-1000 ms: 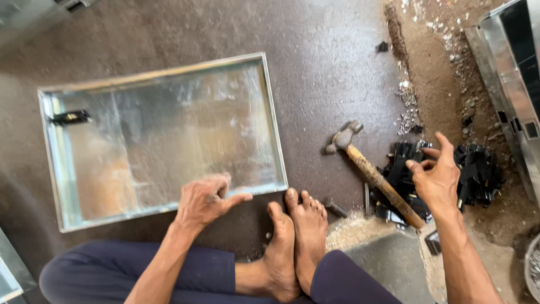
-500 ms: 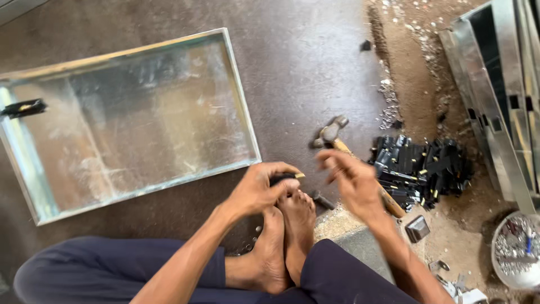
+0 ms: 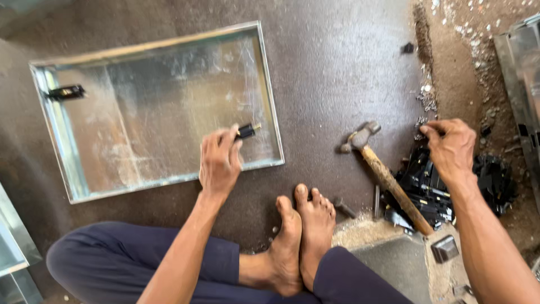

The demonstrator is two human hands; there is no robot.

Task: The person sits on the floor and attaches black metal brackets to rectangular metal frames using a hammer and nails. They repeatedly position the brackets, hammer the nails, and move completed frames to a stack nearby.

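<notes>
We judge the small black clip, pinched in our left hand over the metal tray, light and stiff; our right hand curls loosely at the clip pile.

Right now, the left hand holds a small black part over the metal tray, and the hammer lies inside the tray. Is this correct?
Not quite. The hammer lies on the floor outside the metal tray, near the right hand. The left hand does hold a small black part over the tray, as the head view shows.
</notes>
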